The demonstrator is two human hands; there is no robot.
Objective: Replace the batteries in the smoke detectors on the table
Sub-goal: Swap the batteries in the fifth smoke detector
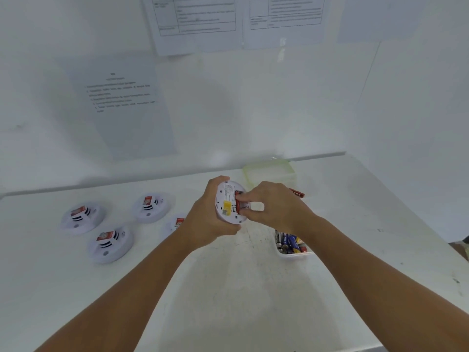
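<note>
Left hand (pixel 205 219) grips an upturned smoke detector (pixel 229 203) above the worktop (pixel 228 288). Right hand (pixel 274 208) fingers (pixel 241 198) pinch a red battery (pixel 238 194) in it. Battery tray (pixel 291 252) at 4 o'clock.

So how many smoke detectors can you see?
5: one held in the left hand, three on the table's left, one half hidden behind that wrist. More may be hidden.
</note>
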